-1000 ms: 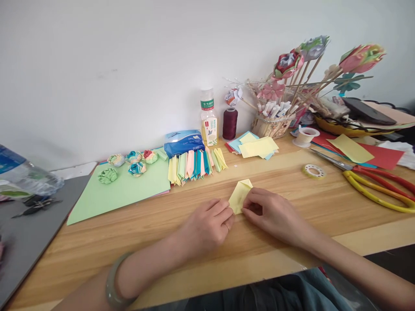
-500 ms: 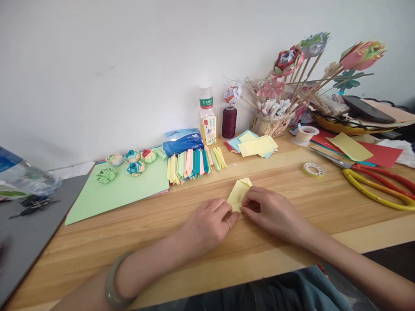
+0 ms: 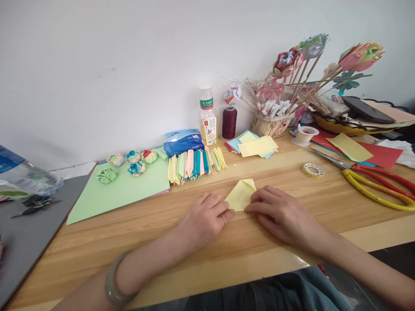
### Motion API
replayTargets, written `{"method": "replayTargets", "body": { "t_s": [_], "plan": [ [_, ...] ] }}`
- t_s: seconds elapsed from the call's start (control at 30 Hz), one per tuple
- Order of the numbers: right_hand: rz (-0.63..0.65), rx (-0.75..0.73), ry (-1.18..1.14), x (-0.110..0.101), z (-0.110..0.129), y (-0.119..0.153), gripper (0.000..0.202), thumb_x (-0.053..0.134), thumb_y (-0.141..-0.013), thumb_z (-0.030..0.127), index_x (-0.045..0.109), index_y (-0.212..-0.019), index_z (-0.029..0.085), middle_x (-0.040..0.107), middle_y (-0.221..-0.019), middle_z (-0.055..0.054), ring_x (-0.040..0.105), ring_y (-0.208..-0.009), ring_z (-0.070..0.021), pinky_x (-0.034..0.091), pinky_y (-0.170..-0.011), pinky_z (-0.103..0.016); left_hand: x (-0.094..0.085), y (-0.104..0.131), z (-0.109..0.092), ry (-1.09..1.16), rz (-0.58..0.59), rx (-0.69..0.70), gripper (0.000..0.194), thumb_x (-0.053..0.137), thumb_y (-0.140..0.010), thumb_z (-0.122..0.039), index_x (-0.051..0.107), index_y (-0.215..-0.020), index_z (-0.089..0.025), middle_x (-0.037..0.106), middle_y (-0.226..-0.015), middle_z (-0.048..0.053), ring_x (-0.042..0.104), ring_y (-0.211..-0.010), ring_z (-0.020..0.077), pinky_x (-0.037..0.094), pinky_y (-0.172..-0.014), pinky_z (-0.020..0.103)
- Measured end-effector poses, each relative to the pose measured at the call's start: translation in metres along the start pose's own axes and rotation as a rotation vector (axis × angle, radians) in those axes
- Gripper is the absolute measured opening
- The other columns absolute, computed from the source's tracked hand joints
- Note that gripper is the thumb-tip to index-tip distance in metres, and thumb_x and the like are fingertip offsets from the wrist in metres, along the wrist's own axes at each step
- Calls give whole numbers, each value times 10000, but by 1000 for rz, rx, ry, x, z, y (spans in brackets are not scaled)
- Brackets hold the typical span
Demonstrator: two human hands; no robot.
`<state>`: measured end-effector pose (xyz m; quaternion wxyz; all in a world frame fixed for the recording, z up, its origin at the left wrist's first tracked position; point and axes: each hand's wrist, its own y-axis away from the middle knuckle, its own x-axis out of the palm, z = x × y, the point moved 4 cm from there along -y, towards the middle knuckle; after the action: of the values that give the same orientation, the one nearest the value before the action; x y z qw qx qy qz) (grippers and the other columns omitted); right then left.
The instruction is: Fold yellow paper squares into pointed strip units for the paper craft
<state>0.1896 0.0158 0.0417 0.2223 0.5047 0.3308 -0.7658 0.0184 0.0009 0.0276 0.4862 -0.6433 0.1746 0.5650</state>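
Note:
A piece of yellow paper [image 3: 240, 197] lies on the wooden table in front of me, its upper corners folded in toward a peak. At its lower left corner, my left hand [image 3: 209, 218] is closed, with thumb and fingertips gripping the edge. My right hand [image 3: 282, 211] holds the lower right corner between curled fingers and thumb. Between the two hands the paper's lower edge is visible. Beyond it sits a row of folded paper strips [image 3: 194, 164] in yellow, green, pink and blue.
Several paper flowers [image 3: 107, 175] rest on a green sheet [image 3: 123, 198] at left. Scissors [image 3: 366, 177] and a tape roll [image 3: 313, 169] lie at right. Along the wall stand a bottle [image 3: 208, 116], a thread spool [image 3: 229, 123] and a basket [image 3: 270, 125] of flowers and pens.
My hands have moved apart, the right one to the right and the left one slightly left. The yellow paper's lower part now spreads wider between them.

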Motion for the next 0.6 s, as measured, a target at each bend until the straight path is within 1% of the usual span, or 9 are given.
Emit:
{"method": "replayTargets", "body": {
  "t_s": [0.07, 0.13, 0.23, 0.33, 0.43, 0.5, 0.6],
  "plan": [
    [2, -79, 44, -2, 6, 4, 261, 427, -839, 115, 651, -944, 200, 607, -885, -79, 538, -829, -207, 429, -709, -350, 0, 1, 2, -23, 26, -22, 167, 437, -944, -155, 602, -963, -142, 618, -886, 46, 544, -935, 198, 447, -804, 349],
    [9, -92, 87, 0, 13, 7, 241, 440, -838, 130, 640, -964, 180, 606, -899, -86, 527, -849, -222, 427, -724, -371, 0, 2, 2, -60, 43, -40, 180, 424, -940, -133, 588, -1012, -124, 614, -918, 68, 539, -945, 209, 442, -803, 351],
    [-17, -34, 154, 6, 26, 7, 209, 447, -864, 192, 636, -950, 165, 598, -859, -86, 526, -814, -225, 436, -711, -374, -1, 3, -1, -83, 57, -47, 219, 405, -940, -119, 546, -1105, -92, 605, -960, 94, 534, -961, 213, 435, -800, 337],
    [-40, 40, 211, 9, 39, 5, 201, 447, -868, 191, 638, -919, 151, 588, -826, -92, 532, -764, -220, 451, -686, -369, 0, 4, -4, -62, 92, -46, 211, 406, -948, -146, 548, -1099, -108, 605, -961, 82, 538, -939, 197, 429, -809, 323],
    [-3, 44, 186, 9, 47, 3, 187, 453, -846, 140, 637, -835, 168, 577, -776, -73, 528, -733, -216, 455, -659, -367, 2, 3, -5, -34, 114, -52, 198, 423, -948, -163, 552, -1092, -117, 609, -969, 69, 535, -942, 193, 425, -829, 323],
    [37, 27, 135, 8, 48, 1, 182, 463, -839, 133, 630, -787, 184, 574, -761, -57, 525, -734, -212, 455, -658, -365, 2, 3, -4, -13, 120, -54, 200, 432, -945, -163, 546, -1102, -115, 608, -990, 69, 529, -964, 197, 423, -841, 328],
    [84, 8, 100, 8, 45, -4, 135, 508, -807, 126, 629, -817, 183, 590, -810, -57, 527, -766, -218, 460, -679, -375, 3, 3, -3, 10, 113, -29, 212, 403, -955, -160, 546, -1102, -104, 609, -1017, 75, 524, -991, 197, 418, -866, 335]
  ]
}}
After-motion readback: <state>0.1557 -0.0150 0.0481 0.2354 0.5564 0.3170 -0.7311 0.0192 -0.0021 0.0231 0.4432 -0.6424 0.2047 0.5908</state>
